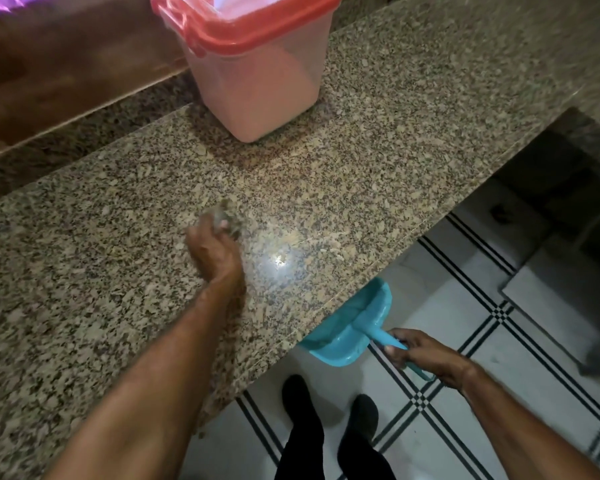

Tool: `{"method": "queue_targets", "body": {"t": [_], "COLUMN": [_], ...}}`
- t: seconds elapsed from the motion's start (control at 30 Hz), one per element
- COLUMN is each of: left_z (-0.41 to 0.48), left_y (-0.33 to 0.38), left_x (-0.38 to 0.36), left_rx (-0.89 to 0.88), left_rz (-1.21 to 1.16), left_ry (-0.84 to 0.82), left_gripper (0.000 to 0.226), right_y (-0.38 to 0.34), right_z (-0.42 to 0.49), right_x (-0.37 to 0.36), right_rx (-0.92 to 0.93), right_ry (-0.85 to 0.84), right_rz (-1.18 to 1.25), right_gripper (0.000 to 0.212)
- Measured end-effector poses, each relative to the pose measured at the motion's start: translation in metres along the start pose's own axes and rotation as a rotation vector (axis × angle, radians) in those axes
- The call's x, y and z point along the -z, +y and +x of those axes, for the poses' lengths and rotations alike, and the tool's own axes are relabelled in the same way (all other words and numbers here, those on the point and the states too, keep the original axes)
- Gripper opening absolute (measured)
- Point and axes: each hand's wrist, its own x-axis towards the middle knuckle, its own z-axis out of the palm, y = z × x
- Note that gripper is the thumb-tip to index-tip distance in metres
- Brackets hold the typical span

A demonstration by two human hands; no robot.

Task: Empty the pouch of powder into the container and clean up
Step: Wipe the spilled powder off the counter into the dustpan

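While the left hand (pixel 215 249) grips a blurred cloth (pixel 224 220) on the counter (pixel 378 150), the dustpan (pixel 355 327) waits at four o'clock below the edge, right hand (pixel 426 358) clamped on its handle.

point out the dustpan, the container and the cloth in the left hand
dustpan (pixel 354 327), head view, on its blue scoop
container (pixel 257 95), head view, on its front wall
cloth (pixel 222 218), head view, on the blurred wad

Under the left hand (pixel 215 252) lies a speckled granite countertop (pixel 378 161), polished and glossy. Beyond it stands a translucent plastic container (pixel 257 84) with a red lid. The right hand (pixel 421 355) grips a smooth turquoise plastic dustpan (pixel 357 323).
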Motion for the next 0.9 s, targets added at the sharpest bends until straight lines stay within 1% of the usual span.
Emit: {"method": "queue_targets", "body": {"t": [0.03,0.1,0.17,0.2,0.27,0.3,0.33,0.37,0.4,0.43,0.47,0.5,0.57,0.6,0.67,0.73,0.8,0.87,0.9], "left_z": [0.014,0.036,0.041,0.037,0.015,0.007,0.004,0.010,0.023,0.039,0.057,0.078,0.112,0.119,0.113,0.076,0.020,-0.029,-0.039], "left_y": [-0.004,-0.003,0.007,0.014,0.031,0.036,0.041,0.043,0.044,0.039,0.034,0.025,0.016,0.018,0.027,0.039,0.056,0.068,0.068], "left_x": [0.005,0.010,0.004,-0.003,-0.020,-0.028,-0.033,-0.036,-0.033,-0.029,-0.021,-0.018,-0.017,-0.021,-0.034,-0.045,-0.048,-0.048,-0.050], "left_rx": [0.066,0.183,0.223,0.198,0.008,-0.032,-0.013,0.013,0.101,0.144,0.172,0.170,0.112,0.061,-0.095,-0.261,-0.421,-0.524,-0.564], "left_rz": [0.016,-0.031,-0.100,-0.154,-0.169,-0.189,-0.276,-0.388,-0.493,-0.504,-0.423,-0.285,-0.024,0.049,0.092,0.020,-0.085,-0.148,-0.179], "left_ry": [0.051,0.156,0.179,0.128,-0.064,-0.134,-0.158,-0.119,-0.051,0.030,0.102,0.160,0.157,0.103,-0.049,-0.239,-0.406,-0.574,-0.643], "left_gripper": [0.037,0.036,0.035,0.038,0.039,0.036,0.033,0.030,0.032,0.033,0.033,0.031,0.030,0.030,0.028,0.024,0.024,0.023,0.024], "right_y": [0.003,0.006,0.007,0.007,0.005,0.003,0.002,0.001,0.000,0.000,0.000,-0.001,-0.001,-0.002,-0.002,-0.003,-0.003,-0.003,-0.003], "right_z": [0.000,0.001,0.002,0.003,0.003,0.003,0.003,0.003,0.003,0.003,0.003,0.003,0.003,0.002,0.000,-0.003,-0.006,-0.009,-0.009], "right_x": [0.001,0.001,0.000,-0.001,-0.002,-0.003,-0.003,-0.003,-0.002,-0.001,0.000,0.002,0.006,0.008,0.011,0.013,0.011,0.008,0.007], "right_rx": [0.001,0.000,0.001,-0.002,-0.010,-0.013,-0.020,-0.025,-0.029,-0.035,-0.040,-0.042,-0.042,-0.043,-0.038,-0.045,-0.051,-0.057,-0.063], "right_ry": [0.000,0.009,0.015,0.017,0.024,0.023,0.022,0.022,0.022,0.024,0.031,0.040,0.061,0.069,0.079,0.084,0.090,0.088,0.091], "right_rz": [0.005,0.016,0.014,0.013,0.018,0.021,0.023,0.026,0.023,0.019,0.011,0.002,-0.006,-0.006,-0.007,-0.011,-0.016,-0.009,-0.001], "right_gripper": [0.019,0.016,0.016,0.018,0.023,0.026,0.028,0.027,0.024,0.022,0.020,0.019,0.018,0.017,0.016,0.017,0.019,0.020,0.021]}}
